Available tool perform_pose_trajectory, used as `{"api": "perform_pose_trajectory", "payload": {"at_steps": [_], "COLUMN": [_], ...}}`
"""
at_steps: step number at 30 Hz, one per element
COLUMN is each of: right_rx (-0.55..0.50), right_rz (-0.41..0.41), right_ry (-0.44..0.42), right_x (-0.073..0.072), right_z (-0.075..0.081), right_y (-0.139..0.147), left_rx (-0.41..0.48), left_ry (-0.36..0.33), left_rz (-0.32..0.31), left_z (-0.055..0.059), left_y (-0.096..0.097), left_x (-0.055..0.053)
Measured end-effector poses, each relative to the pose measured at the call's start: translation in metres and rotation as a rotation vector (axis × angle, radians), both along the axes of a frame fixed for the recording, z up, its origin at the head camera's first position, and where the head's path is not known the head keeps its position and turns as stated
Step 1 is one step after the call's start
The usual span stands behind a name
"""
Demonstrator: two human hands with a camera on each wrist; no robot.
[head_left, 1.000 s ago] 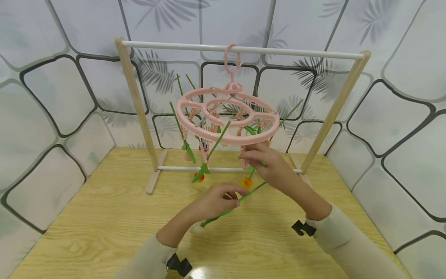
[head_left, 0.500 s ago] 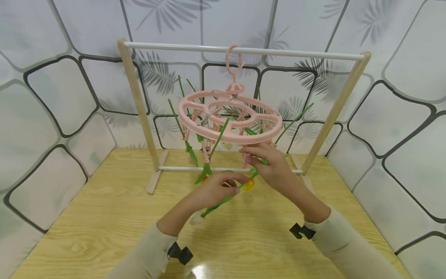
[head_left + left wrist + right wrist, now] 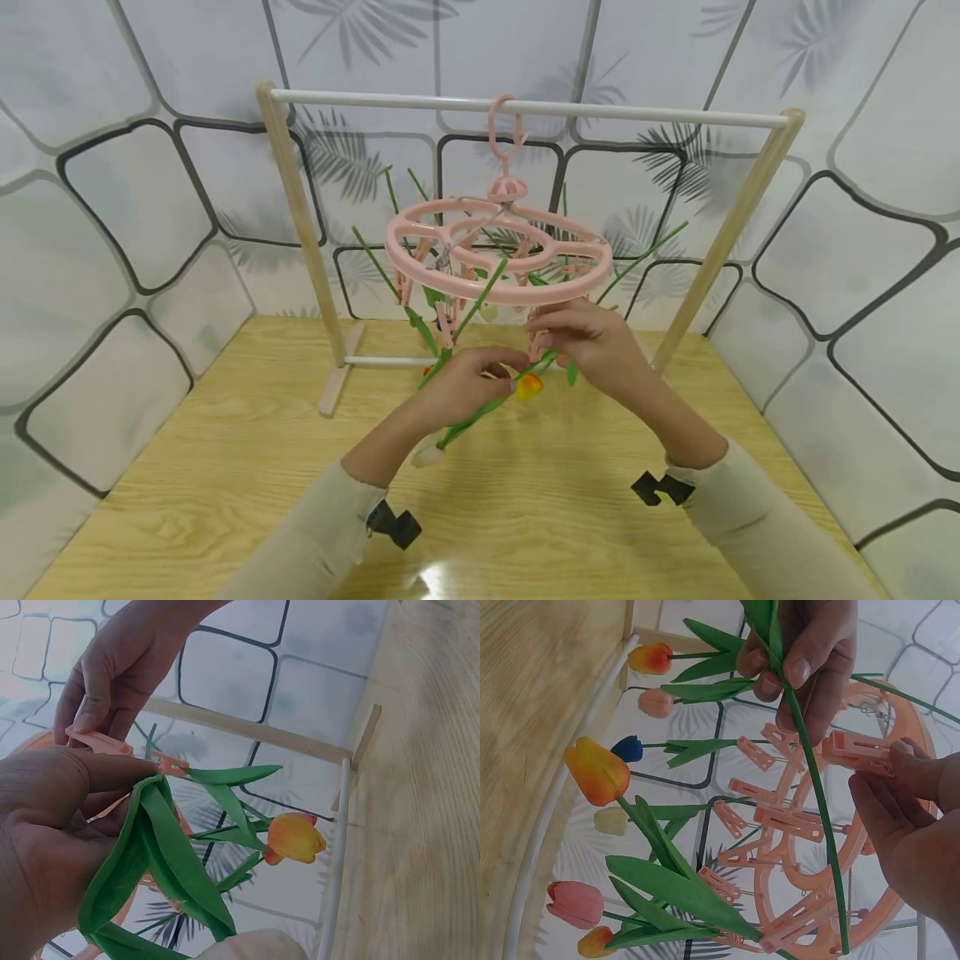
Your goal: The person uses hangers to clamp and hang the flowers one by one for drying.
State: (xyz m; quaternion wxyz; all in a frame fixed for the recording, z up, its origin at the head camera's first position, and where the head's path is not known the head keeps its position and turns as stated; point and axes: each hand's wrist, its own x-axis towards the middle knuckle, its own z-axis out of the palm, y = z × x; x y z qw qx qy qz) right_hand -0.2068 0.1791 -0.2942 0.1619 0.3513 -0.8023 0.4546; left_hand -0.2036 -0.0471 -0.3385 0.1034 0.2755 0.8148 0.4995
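My left hand [image 3: 468, 387] pinches the green stem [image 3: 814, 787] of an artificial white tulip just above its leaves [image 3: 165, 855]. The pale bloom [image 3: 429, 452] hangs low, partly cut off in the left wrist view. My right hand [image 3: 592, 342] pinches a pink clothespin [image 3: 859, 752] below the near right rim of a round pink clip hanger [image 3: 495, 292]. In the right wrist view the stem passes close beside this clothespin; whether it lies in the clip's mouth, I cannot tell.
Other artificial tulips, including an orange-yellow one [image 3: 598, 772] and a pink one [image 3: 575, 904], hang bloom-down from the hanger's clothespins. The hanger hooks over the white top bar [image 3: 637, 112] of a wooden-legged rack on a wood-grain table [image 3: 525, 517].
My left hand has risen toward the clothespin, bringing the white tulip's stem up with it. The right hand stays at the clothespin, and the hanger has shifted only slightly.
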Motion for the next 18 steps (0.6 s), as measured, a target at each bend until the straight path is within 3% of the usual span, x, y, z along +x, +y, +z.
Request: {"api": "perform_pose_trajectory", "payload": {"at_steps": [5, 12, 18], "right_rx": [-0.004, -0.054, -0.019], "right_rz": [-0.025, 0.008, -0.020], "right_ry": [-0.066, -0.186, -0.151], "right_x": [0.001, 0.001, 0.001], "right_z": [0.006, 0.009, 0.010], "right_y": [0.001, 0.000, 0.000], "left_rx": [0.004, 0.013, -0.006], "left_ry": [0.011, 0.022, 0.054], "left_rz": [0.005, 0.033, 0.047], "left_z": [0.005, 0.012, 0.018], "left_y": [0.002, 0.005, 0.007], "left_x": [-0.001, -0.002, -0.001]}}
